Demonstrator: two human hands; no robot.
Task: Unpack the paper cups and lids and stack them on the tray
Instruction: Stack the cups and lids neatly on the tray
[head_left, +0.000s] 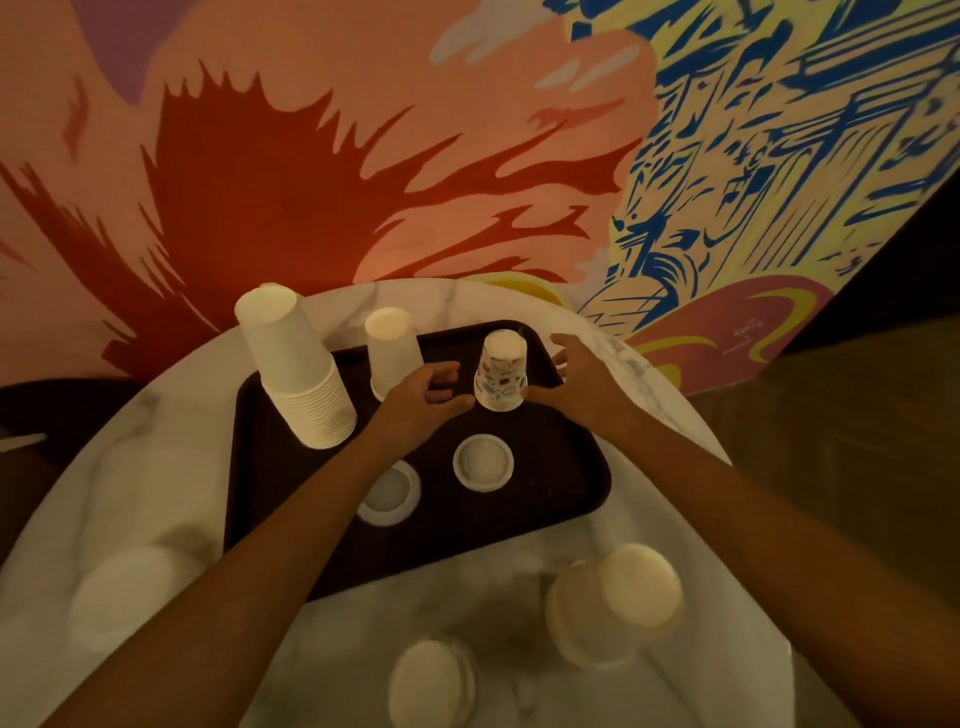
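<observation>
A dark tray (566, 499) lies on a round marble table (171, 467). On it, upside down, stand a tall stack of white paper cups (296, 369), a shorter white cup stack (392, 351) and a patterned cup (501, 374). Two white lids (483, 462) (389, 493) lie on the tray's near half. My left hand (423, 397) sits just left of the patterned cup, thumb tip near its rim, fingers loosely curled. My right hand (576, 379) is at the cup's right side with fingers spread. Neither hand clearly grips the cup.
Off the tray, on the near part of the table, stand three blurred stacks of white lids: one at the left (124, 592), one at the front (431, 680), one at the right (618, 603). A painted wall (363, 156) rises right behind the table.
</observation>
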